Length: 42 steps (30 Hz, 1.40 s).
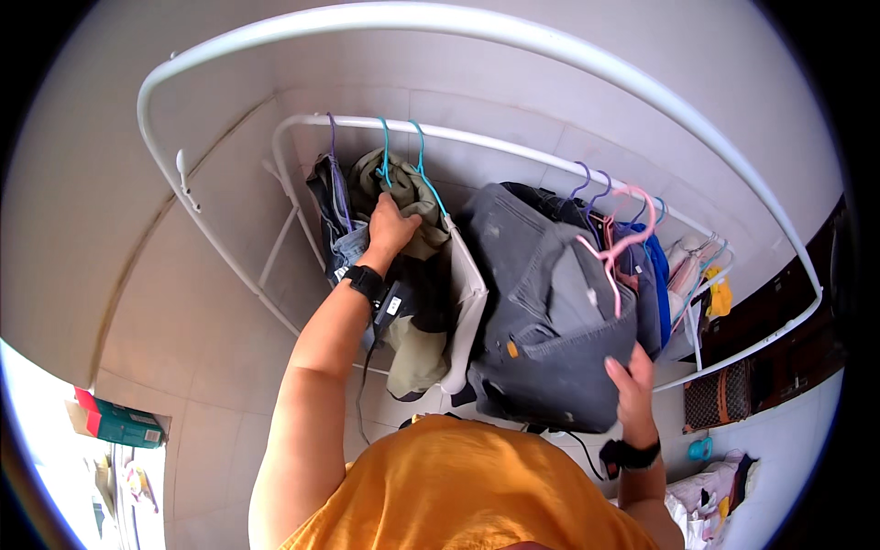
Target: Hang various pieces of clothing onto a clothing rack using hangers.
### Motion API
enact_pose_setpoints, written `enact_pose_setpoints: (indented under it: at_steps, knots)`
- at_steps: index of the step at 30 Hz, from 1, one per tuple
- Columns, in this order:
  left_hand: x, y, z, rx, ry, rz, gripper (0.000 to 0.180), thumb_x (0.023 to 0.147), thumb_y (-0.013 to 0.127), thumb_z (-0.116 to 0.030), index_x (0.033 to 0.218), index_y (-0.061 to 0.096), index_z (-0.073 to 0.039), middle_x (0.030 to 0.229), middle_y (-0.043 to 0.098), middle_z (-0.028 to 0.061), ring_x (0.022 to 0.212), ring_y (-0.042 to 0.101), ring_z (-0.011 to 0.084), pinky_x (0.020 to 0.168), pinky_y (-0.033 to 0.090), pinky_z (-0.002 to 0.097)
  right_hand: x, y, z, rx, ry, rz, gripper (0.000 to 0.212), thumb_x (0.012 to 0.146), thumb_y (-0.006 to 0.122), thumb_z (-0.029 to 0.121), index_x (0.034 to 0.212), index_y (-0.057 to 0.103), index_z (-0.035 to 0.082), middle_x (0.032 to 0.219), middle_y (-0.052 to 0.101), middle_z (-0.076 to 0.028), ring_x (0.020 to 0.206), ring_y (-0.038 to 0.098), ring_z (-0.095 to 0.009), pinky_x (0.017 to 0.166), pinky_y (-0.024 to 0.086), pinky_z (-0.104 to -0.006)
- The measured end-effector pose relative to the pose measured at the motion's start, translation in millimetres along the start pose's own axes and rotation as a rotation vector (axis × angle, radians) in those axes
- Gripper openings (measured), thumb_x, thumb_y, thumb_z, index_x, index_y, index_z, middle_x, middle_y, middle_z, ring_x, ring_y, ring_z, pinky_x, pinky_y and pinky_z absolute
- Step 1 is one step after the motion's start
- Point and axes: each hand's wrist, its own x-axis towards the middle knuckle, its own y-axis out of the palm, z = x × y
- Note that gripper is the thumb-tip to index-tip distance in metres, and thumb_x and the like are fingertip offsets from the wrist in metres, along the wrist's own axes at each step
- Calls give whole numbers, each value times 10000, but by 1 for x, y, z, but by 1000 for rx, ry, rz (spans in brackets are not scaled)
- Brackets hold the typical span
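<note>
My left hand (pixel 392 231) is closed on an olive-green garment (pixel 426 197) just under its blue hanger (pixel 384 165); part of the fingers is hidden in the folds. At the right, my right hand (pixel 634 390) grips the lower edge of dark grey jeans (pixel 527 312), thumb in front and fingers behind. A pink hanger (pixel 625 243) sticks out of the jeans. Between the two hands hangs a pale, light-coloured garment (pixel 466 275) from another blue hanger (pixel 424 167). Dark clothing on a purple hanger (pixel 339 179) is left of my left hand.
A white rack's rail (pixel 458 133) carries the hangers; its outer bar (pixel 412 16) curves around the clothes. Blue clothing (pixel 658 284) and a yellow item (pixel 720 293) hang at the right. Beyond are a brown patterned bag (pixel 715 401) and piled clothes (pixel 710 495). A green-red box (pixel 119 422) is at the left.
</note>
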Motion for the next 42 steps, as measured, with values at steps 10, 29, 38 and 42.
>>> enact_pose_setpoints:
  at_steps: [10,29,38,42]
  knots:
    - [-28,98,-88,-429,-36,93,447,619,675,-121,963,456,62,879,570,257,841,566,383,757,445,412,-132,-142,103,-775,10,-396,482,681,596,-5,1157,523,-13,1059,570,-118,1003,501,-254,925,344,-332]
    - [-94,125,93,-105,-451,-171,703,873,445,-448,1357,254,24,1351,319,288,1268,319,375,1043,258,375,-266,-326,157,-786,-1,-673,450,656,653,357,913,523,12,860,520,-50,812,456,-147,770,344,-292]
    - [-132,103,159,145,-411,-85,740,794,588,-323,1388,210,-93,1178,503,276,1066,500,417,903,404,433,-239,-292,160,-891,-247,-394,310,614,671,324,655,552,41,609,494,-40,574,500,-187,566,371,-285]
    - [-151,114,151,189,-188,81,466,771,597,-271,1163,479,-48,996,598,254,906,579,412,785,468,441,-273,-321,195,-849,-51,-575,410,637,673,311,868,555,-7,819,531,-54,773,471,-151,715,366,-275]
